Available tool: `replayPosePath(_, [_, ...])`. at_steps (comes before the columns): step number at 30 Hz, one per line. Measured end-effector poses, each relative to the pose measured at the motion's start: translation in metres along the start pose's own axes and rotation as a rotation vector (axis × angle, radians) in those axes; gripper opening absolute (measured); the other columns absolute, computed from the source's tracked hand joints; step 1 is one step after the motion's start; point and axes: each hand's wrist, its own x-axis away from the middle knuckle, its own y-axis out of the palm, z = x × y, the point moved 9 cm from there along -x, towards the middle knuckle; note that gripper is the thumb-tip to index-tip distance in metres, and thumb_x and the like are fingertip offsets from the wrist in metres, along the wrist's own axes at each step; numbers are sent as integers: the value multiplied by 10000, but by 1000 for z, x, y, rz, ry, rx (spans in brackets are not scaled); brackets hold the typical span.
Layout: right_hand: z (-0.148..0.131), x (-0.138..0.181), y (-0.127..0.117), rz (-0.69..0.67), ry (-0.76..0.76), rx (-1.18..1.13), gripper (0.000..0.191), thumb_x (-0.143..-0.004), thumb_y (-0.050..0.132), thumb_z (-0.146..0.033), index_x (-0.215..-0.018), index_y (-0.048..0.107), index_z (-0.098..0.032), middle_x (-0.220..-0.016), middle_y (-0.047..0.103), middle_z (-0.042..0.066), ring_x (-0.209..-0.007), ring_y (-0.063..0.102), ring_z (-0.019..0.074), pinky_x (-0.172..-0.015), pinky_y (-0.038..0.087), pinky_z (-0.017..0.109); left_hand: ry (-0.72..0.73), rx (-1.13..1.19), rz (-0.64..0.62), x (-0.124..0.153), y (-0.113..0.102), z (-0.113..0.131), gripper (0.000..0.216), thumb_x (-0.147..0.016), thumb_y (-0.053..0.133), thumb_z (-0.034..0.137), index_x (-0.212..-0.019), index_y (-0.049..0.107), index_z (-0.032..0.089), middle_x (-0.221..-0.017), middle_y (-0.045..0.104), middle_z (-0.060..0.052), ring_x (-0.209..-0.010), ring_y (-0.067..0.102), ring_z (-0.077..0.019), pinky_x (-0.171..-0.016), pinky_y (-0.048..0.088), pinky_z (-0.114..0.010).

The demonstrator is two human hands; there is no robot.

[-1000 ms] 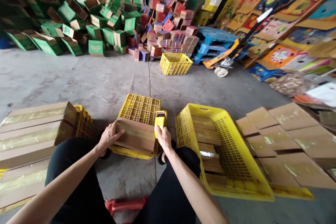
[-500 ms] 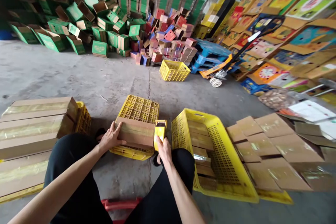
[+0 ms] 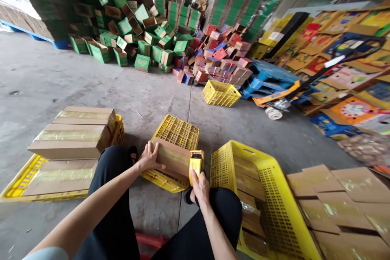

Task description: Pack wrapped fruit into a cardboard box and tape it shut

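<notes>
**Taping a carton on an upturned crate**

The fingers of the left hand [image 3: 149, 157] are lying apart, flat against the left end of the brown carton [image 3: 174, 157], with the thumb resting on its top edge. They are pressing on the carton rather than closing around it. The fingers of the right hand [image 3: 200, 185] are wrapped tightly around the handle of the yellow tape dispenser [image 3: 196, 164], and its head is touching the right end of the carton.

The carton is lying on its long side on the upturned yellow crate [image 3: 179, 131], just in front of the person's knees. A shiny band of tape is showing along its top.

To do this step well, it seems the left hand should be pushing against the pull of the dispenser, so the carton is not sliding off the crate. The dispenser should be staying flat on the seam, and the tape should be going down over the end face before it is cut.

To the right, a yellow basket [image 3: 232, 147] is holding flat cardboard pieces [image 3: 243, 172]. To the left, taped cartons [image 3: 73, 134] are lying in a stack. Green boxes [image 3: 137, 36] are lying in a heap far behind.
</notes>
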Motion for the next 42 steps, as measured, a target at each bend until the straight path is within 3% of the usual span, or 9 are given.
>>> replayPosePath(5, [-17, 5, -1, 19, -110, 177, 319, -1086, 577, -409, -1170, 626, -105, -957, 819, 210, -874, 812, 287, -669, 475, 271, 34, 18, 72, 3, -7, 4, 1413, -595, 938, 490, -1713, 174, 87, -1738, 92, -399, -1575, 241, -603, -1218, 328, -619])
replayPosePath(9, [-6, 1, -7, 54, -17, 99, 272, -1094, 547, -418, -1039, 618, -161, -924, 815, 195, -847, 807, 286, -663, 478, 279, 62, 98, 104, 8, -12, -2, 1387, -656, 883, 457, -1728, 69, 120, -1745, 201, -332, -1625, 204, -506, -1238, 330, -560])
replayPosePath(13, [-4, -4, -8, 62, 12, 26, 284, -1095, 514, -442, -953, 586, -207, -887, 807, 175, -816, 796, 284, -650, 474, 288, -46, 233, 61, 14, -9, -22, 1319, -710, 835, 446, -1716, 72, 66, -1691, 331, -348, -1539, 417, -491, -1199, 402, -520])
replayPosePath(19, [-14, -10, -3, 56, -25, 74, 255, -1073, 571, -423, -970, 602, -192, -904, 811, 175, -826, 799, 282, -637, 453, 281, -30, 335, 25, 15, -4, -24, 1414, -619, 902, 347, -1728, 64, 82, -1770, 137, -316, -1549, 421, -458, -1169, 474, -455])
replayPosePath(28, [-14, -11, -24, 69, -57, -30, 403, -1034, 526, -563, -956, 636, -183, -896, 800, 215, -844, 788, 324, -677, 502, 324, 8, 741, 188, 4, -25, -15, 1228, -774, 841, 504, -1726, 167, 116, -1782, 199, -240, -1666, 122, -411, -1330, 238, -535])
replayPosePath(31, [-23, -4, -24, -64, -113, -364, 513, -962, 540, -690, -920, 669, -195, -802, 787, 164, -771, 780, 309, -674, 543, 335, -30, 905, 202, 3, -35, -14, 971, -925, 654, 647, -1673, 327, 122, -1733, 347, -229, -1614, 328, -384, -1294, 340, -520])
replayPosePath(35, [-44, 12, 0, -392, -82, -873, 670, -851, 564, -859, -806, 681, -201, -523, 654, 42, -434, 631, 212, -460, 475, 296, -62, 1130, 29, 8, -30, 5, 933, -930, 458, 871, -1296, 686, 44, -1284, 744, -271, -1167, 759, -353, -993, 621, -468])
replayPosePath(38, [-53, 14, 13, -480, -52, -1046, 758, -735, 618, -955, -637, 622, -203, -411, 560, 14, -303, 483, 139, -359, 362, 253, -142, 1347, -243, 20, -13, 25, 922, -808, 577, 947, -1070, 759, 82, -1093, 798, -231, -1030, 785, -332, -854, 652, -411])
replayPosePath(42, [-59, 9, 24, -542, -102, -1115, 768, -743, 660, -941, -579, 641, -192, -375, 545, 18, -292, 474, 119, -351, 351, 230, -140, 1558, -559, 35, -5, 50, 794, -766, 750, 853, -1089, 768, 129, -1122, 792, -171, -1013, 765, -278, -780, 620, -308])
